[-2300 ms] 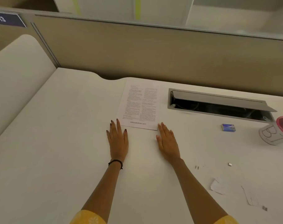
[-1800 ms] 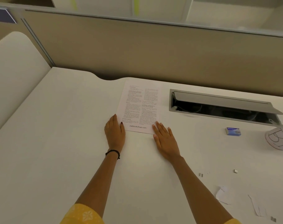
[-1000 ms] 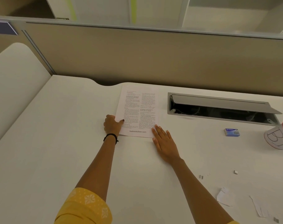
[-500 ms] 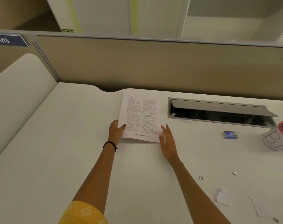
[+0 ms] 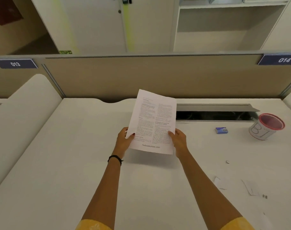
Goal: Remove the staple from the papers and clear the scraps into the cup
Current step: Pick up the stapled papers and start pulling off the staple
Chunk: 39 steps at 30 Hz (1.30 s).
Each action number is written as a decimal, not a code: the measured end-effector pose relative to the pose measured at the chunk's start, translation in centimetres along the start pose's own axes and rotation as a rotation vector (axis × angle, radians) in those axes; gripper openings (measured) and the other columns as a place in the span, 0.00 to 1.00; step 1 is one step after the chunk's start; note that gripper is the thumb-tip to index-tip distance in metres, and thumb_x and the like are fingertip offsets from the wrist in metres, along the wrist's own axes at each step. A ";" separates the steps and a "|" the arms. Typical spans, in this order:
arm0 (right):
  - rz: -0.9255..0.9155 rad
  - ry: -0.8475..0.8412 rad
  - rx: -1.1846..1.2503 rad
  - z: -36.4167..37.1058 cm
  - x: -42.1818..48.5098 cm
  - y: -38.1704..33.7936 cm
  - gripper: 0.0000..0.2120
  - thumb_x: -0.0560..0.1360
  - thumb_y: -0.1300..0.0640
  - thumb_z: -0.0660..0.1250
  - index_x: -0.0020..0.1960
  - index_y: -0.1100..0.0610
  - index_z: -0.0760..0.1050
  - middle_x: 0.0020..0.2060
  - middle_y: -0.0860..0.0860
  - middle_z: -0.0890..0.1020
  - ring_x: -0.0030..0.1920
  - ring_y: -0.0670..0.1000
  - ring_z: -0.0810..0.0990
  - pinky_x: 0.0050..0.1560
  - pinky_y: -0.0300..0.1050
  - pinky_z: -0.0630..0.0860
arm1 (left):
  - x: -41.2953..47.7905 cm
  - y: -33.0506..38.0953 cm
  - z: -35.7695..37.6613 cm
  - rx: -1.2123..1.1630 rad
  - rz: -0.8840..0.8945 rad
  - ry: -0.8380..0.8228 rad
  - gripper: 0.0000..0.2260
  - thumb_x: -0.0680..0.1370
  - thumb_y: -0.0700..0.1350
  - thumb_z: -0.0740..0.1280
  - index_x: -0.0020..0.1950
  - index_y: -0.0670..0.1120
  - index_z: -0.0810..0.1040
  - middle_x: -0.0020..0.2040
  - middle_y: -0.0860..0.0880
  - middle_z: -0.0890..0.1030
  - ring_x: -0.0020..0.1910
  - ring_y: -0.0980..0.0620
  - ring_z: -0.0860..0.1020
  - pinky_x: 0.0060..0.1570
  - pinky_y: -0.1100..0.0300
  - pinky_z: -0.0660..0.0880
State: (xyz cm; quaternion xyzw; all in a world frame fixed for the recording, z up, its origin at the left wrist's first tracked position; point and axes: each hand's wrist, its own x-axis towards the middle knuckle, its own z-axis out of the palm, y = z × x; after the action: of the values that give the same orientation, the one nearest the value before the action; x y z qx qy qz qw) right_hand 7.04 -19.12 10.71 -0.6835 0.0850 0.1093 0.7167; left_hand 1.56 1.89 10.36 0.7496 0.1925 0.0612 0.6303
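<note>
Head view: the papers (image 5: 154,123) are held raised above the desk (image 5: 58,155), left of the cup (image 5: 266,127). The left hand (image 5: 124,140) is closed on their lower left edge, the right hand (image 5: 178,139) on their lower right. Scraps (image 5: 220,183) are seen nearer the person than the cup.
</note>
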 end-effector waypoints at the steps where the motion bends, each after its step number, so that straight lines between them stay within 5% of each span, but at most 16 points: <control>1: -0.030 -0.009 0.016 -0.4 -0.6 -0.3 0.08 0.76 0.63 0.64 0.55 0.57 0.74 0.49 0.50 0.80 0.43 0.46 0.80 0.32 0.33 0.76 | -0.8 0.0 -0.2 -0.007 0.015 -0.039 0.13 0.77 0.39 0.65 0.61 0.44 0.70 0.57 0.46 0.77 0.52 0.49 0.77 0.44 0.66 0.76; 6: -0.137 -0.063 0.024 -3.0 -4.4 -1.3 0.12 0.73 0.63 0.67 0.57 0.57 0.76 0.50 0.50 0.82 0.47 0.50 0.82 0.40 0.39 0.81 | -4.3 0.6 -1.0 -0.020 0.002 -0.219 0.17 0.75 0.38 0.68 0.62 0.44 0.71 0.57 0.46 0.79 0.55 0.47 0.78 0.56 0.52 0.76; 13: -0.198 -0.112 -0.009 -5.6 -9.4 -0.7 0.08 0.74 0.63 0.66 0.51 0.53 0.77 0.50 0.53 0.82 0.48 0.55 0.82 0.46 0.49 0.81 | -8.7 2.9 0.5 -0.123 0.043 -0.157 0.14 0.74 0.42 0.69 0.59 0.46 0.73 0.54 0.48 0.80 0.52 0.51 0.80 0.43 0.64 0.78; 20: -0.238 -0.143 -0.069 -7.0 -13.3 -0.2 0.09 0.75 0.63 0.64 0.50 0.50 0.78 0.47 0.51 0.83 0.45 0.55 0.82 0.41 0.44 0.80 | -13.0 3.6 2.0 -0.239 0.094 -0.089 0.12 0.75 0.44 0.68 0.58 0.49 0.76 0.54 0.49 0.81 0.50 0.50 0.81 0.48 0.56 0.79; 33: -0.236 -0.146 -0.063 -8.8 -17.7 -1.1 0.07 0.73 0.61 0.68 0.48 0.51 0.77 0.44 0.51 0.82 0.45 0.57 0.82 0.44 0.53 0.81 | -18.9 5.5 3.5 -0.231 0.206 -0.013 0.07 0.75 0.46 0.66 0.52 0.49 0.78 0.47 0.50 0.82 0.43 0.50 0.81 0.37 0.62 0.77; 39: -0.345 -0.127 0.015 -8.6 -19.0 -2.7 0.12 0.67 0.53 0.69 0.50 0.51 0.76 0.46 0.53 0.82 0.47 0.58 0.82 0.45 0.52 0.81 | -20.7 8.4 4.0 -0.185 0.406 0.061 0.01 0.76 0.47 0.66 0.45 0.54 0.76 0.41 0.53 0.80 0.37 0.60 0.79 0.35 0.67 0.76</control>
State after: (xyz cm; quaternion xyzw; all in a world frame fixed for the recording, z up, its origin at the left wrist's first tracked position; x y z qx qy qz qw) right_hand -10.24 -28.57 17.99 -0.6744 -0.0784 0.0270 0.7337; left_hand -14.35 -10.51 20.86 0.7096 0.0505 0.2269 0.6651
